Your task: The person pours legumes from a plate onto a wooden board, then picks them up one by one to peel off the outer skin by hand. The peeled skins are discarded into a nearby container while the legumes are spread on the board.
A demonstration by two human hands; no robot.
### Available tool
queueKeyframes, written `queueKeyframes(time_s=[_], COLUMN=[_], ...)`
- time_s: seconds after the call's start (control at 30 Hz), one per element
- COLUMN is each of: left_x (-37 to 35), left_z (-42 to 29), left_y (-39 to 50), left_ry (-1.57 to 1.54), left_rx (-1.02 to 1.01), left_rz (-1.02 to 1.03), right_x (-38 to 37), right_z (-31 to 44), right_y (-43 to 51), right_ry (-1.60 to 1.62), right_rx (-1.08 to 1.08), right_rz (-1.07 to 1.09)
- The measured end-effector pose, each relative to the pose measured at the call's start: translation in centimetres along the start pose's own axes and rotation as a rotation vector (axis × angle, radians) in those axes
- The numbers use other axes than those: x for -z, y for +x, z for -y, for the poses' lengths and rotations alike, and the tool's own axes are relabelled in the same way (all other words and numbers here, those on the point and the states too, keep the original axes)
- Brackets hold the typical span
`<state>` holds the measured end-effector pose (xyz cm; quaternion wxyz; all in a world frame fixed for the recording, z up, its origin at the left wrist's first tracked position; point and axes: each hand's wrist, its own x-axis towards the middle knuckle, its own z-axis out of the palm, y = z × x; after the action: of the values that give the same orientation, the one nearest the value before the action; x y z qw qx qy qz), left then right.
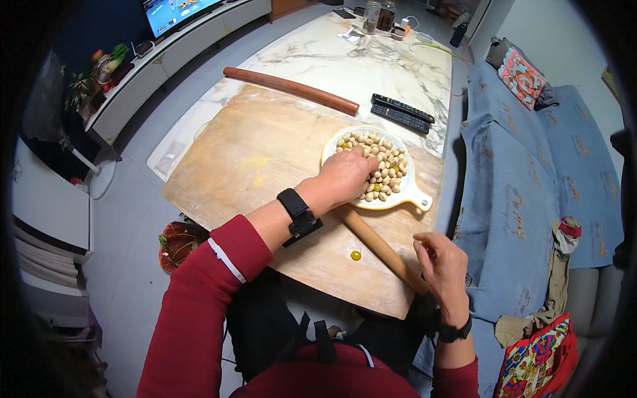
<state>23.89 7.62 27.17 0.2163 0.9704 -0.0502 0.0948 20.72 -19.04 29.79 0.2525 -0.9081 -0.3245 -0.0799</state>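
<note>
My left hand (347, 173) reaches down onto a white, yellow-rimmed handled dish (417, 196) heaped with pale-shelled nuts (383, 174), probably ginkgo nuts. Its fingertips are among the nuts, so any grip is hidden. Several yellow-green kernels (376, 188) show between the shells. To the right of the board's front corner, my right hand (443, 268) is raised with curled fingers; whether something small sits in them cannot be seen. Beside it lies the lower end of a light wooden rolling pin (383, 246), slanting up toward the dish. One yellow-green kernel (356, 255) rests on the floury wooden board (239, 164).
A dark red-brown rolling pin (293, 90) lies along the board's far edge. Two black remote controls (402, 113) are on the marble-patterned table (398, 64), with glass jars (372, 17) farther back. A blue-covered sofa (507, 199) flanks the right side; a red container (181, 246) stands lower left.
</note>
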Motion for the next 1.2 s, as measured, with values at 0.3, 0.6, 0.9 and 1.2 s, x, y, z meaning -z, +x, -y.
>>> queueKeyframes(time_s=[0.3,0.6,0.9,1.2], left_x=[-0.1,-1.0,2.9,7.5], left_z=[2.8,1.6,3.0,12.5], left_y=[0.5,0.7,-2.6,-25.3], left_ry=[-0.283,-0.066,-0.201,-0.218], left_rx=[0.147,0.125,0.207,0.641], left_rz=[-0.006,-0.034,-0.2,-0.557], right_x=[0.2,-1.6,-4.2,-6.1], right_z=[-1.2,-3.6,-10.2,-11.7], right_y=[-3.5,-0.8,7.9,9.0], right_ry=[0.085,0.163,1.001,1.316], right_rx=[-0.089,-0.178,-0.63,-0.715], right_rz=[-0.008,-0.068,0.393,0.453])
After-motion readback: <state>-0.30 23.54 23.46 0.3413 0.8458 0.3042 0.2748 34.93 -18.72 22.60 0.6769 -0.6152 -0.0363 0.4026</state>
